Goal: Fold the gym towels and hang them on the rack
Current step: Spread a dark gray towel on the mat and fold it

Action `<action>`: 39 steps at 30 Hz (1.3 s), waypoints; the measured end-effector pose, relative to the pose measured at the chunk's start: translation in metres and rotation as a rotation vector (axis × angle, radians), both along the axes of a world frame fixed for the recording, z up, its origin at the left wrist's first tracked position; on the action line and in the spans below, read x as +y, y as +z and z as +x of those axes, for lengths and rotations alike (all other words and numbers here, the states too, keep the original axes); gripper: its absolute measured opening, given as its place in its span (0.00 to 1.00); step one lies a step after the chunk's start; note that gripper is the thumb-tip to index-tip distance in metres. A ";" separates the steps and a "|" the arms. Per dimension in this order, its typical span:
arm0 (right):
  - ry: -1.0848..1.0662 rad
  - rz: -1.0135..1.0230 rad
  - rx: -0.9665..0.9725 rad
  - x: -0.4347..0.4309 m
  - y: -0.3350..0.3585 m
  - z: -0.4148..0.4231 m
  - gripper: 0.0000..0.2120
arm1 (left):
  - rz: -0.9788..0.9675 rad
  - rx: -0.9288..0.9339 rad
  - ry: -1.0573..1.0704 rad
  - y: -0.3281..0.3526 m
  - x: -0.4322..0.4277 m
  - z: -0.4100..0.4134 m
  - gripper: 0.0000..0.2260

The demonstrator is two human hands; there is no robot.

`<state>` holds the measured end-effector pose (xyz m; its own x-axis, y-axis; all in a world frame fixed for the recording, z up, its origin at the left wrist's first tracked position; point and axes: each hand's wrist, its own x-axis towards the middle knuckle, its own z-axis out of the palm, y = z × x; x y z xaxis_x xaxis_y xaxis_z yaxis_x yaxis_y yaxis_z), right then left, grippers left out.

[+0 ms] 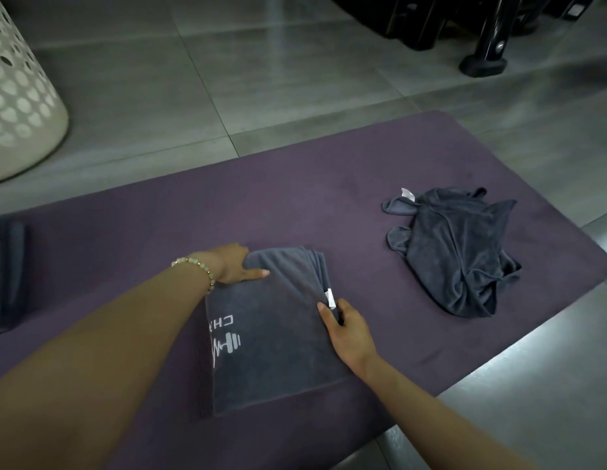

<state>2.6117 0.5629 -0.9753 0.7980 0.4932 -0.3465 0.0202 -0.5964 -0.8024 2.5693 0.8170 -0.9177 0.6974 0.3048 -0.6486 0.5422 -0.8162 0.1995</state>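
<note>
- As we hold the folded towel (271, 351) on the purple mat (363, 184), its long axis runs away from us, logo end nearest.
- Our left hand (232, 266) grips its far-left corner, thumb on top, fingers tucked underneath.
- Our right hand (347, 329) pinches its right edge beside the white tag (330, 298).
- Right of it, well apart, lies a crumpled towel (458, 256); our right hand is nearer.

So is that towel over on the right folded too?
No, the loose towel lies crumpled in a heap on the purple mat, beside the folded towel.
</note>
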 end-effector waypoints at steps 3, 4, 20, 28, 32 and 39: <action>0.000 0.019 0.028 -0.002 0.002 0.000 0.15 | 0.004 0.098 -0.037 0.019 0.003 0.007 0.33; 0.001 0.027 0.046 -0.003 0.003 -0.001 0.15 | 0.000 0.123 -0.036 0.025 0.002 0.008 0.32; -0.195 0.482 0.972 0.044 0.089 -0.044 0.33 | -0.753 -0.441 0.552 0.197 -0.012 -0.099 0.15; 0.112 0.535 1.132 0.121 0.167 -0.105 0.19 | -0.607 -0.782 1.051 0.223 0.048 -0.217 0.32; 0.265 0.419 0.915 0.155 0.197 -0.120 0.15 | -0.668 -0.685 1.159 0.215 0.080 -0.291 0.30; 0.554 0.236 0.633 0.233 0.227 -0.181 0.15 | -0.724 -0.729 1.308 0.194 0.108 -0.395 0.31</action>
<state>2.4303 0.7962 -0.7481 0.1142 0.8679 -0.4834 -0.2333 -0.4496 -0.8622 2.1739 0.9248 -0.7233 0.4301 0.6904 -0.5817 0.3698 0.4531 0.8111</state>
